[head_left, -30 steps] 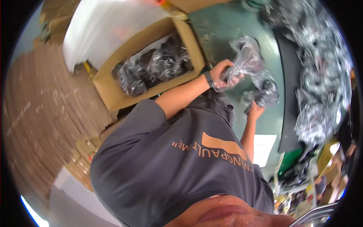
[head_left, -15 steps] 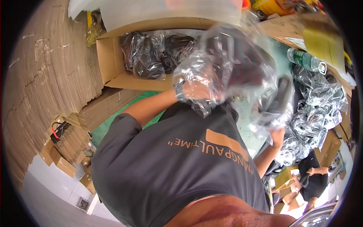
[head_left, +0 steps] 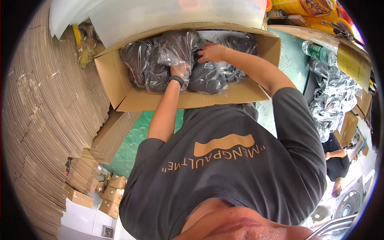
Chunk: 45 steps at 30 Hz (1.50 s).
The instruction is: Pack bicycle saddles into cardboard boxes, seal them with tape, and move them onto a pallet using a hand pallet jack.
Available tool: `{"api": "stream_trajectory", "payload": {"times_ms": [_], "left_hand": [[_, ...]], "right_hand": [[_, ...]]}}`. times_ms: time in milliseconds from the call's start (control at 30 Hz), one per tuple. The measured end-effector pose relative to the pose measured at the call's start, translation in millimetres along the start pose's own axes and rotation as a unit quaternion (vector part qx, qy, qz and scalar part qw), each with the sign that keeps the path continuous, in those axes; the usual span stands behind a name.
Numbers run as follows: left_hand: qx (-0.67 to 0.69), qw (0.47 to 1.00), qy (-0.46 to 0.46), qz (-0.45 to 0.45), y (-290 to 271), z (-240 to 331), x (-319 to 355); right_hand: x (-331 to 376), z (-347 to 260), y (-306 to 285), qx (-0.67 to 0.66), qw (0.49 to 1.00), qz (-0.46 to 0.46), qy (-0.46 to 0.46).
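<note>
An open cardboard box [head_left: 240,95] stands in front of me, packed with dark, padded-looking items in clear plastic bags. My left hand [head_left: 181,72], a dark band at its wrist, grips a large bagged dark item [head_left: 176,46] in the middle of the box. Loose film covers part of its fingers. To its right, my right hand [head_left: 212,53] reaches in from above with bent fingers, pinching at a bag's edge. Another bagged dark item [head_left: 209,78] lies just below that hand, and one more [head_left: 136,60] fills the left end. What exactly the bags contain cannot be made out.
Flattened cardboard [head_left: 52,104] is stacked high on the left. On the right lie a heap of clear plastic bags [head_left: 334,100] and a green-labelled bottle [head_left: 320,53]. Yellow containers [head_left: 316,8] stand at the back right. A person [head_left: 336,158] is at the far right.
Both hands have moved into the box with the bagged items they carried over the table. The right arm has swung in from the right side, and the box now holds more bags.
</note>
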<state>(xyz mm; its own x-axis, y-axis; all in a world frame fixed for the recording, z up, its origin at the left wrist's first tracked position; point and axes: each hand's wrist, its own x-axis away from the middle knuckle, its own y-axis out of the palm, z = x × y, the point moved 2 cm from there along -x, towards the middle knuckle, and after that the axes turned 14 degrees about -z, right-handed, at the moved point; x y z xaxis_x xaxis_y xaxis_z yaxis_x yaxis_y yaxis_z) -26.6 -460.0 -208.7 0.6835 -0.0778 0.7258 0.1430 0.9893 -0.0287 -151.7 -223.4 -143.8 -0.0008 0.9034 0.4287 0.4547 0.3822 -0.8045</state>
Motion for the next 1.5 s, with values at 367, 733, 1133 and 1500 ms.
{"api": "stream_trajectory", "payload": {"times_ms": [367,733,1133,1500], "left_hand": [[-0.269,0.963,-0.006,-0.033,-6.0,-11.0,-24.2],[-0.19,0.919,-0.295,-0.177,-9.8,-9.3,-57.0],[-0.6,0.7,0.318,0.22,228.1,196.1,133.6],[-0.58,0.587,0.416,-0.381,720.6,127.8,181.2]], "right_hand": [[7.4,17.0,19.7,0.05,0.991,0.084,0.088],[232.8,-143.5,20.9,-0.256,0.79,0.524,0.19],[812.3,-385.2,530.7,-0.252,-0.056,0.349,0.901],[685.1,-326.5,490.6,-0.303,0.144,0.359,0.871]]}}
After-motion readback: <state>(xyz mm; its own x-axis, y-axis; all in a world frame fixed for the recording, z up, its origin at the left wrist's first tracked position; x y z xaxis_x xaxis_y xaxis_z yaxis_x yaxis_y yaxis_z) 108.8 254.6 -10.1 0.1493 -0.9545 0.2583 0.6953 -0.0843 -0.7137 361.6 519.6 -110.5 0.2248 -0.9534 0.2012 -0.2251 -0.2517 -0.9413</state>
